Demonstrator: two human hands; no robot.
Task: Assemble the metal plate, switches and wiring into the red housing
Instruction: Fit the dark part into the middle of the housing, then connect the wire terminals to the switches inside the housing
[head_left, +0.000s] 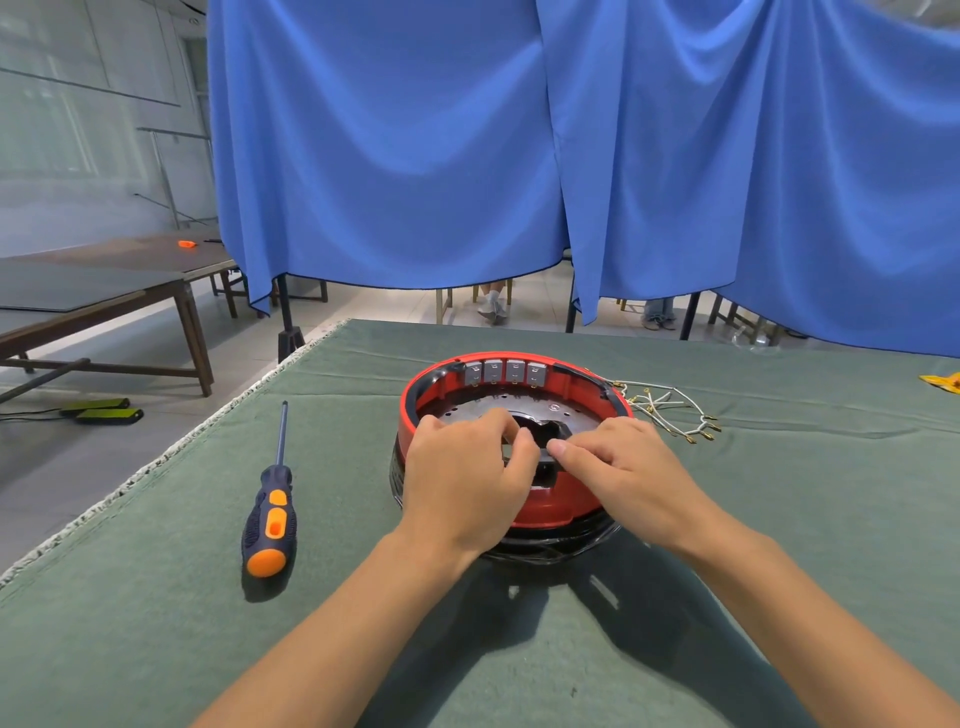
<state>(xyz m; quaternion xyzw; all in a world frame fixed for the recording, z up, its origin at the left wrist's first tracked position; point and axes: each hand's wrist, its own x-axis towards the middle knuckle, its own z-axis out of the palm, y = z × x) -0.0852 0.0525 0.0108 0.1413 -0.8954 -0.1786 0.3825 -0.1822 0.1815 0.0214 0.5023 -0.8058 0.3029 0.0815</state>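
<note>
Both hands meet over the round red plastic housing (550, 506) on the green felt table (156, 597): the left hand (462, 480) and right hand (621, 467) pinch with curled fingers at the dark perforated metal plate (566, 413) inside. Four grey switches (505, 372) line the far wall; white wiring (670, 410) lies just beside. No writing is legible.

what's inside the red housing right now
Inside the red housing: a dark perforated metal plate and four grey switches along the far wall. Both hands cover the plate's near part, hiding what lies beneath.
</note>
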